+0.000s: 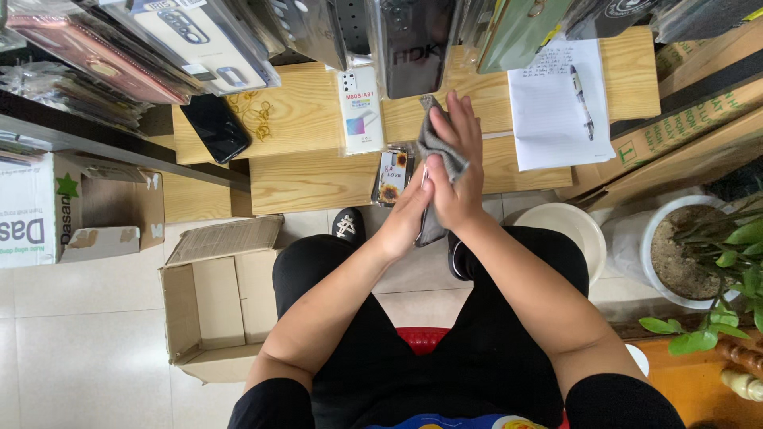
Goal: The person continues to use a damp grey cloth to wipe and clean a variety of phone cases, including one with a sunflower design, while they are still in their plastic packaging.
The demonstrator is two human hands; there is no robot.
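Note:
My right hand presses a grey cloth flat against a thin dark phone-like object held upright between both hands. My left hand grips that object from the left side, thumb along its edge. Both hands hover above my lap, just in front of the low wooden table. Most of the object is hidden by my hands and the cloth.
On the table lie a black phone, a packaged clear case, a sunflower phone case and a notepad with pen. Hanging phone cases crowd the top. An open cardboard box stands at left, a potted plant at right.

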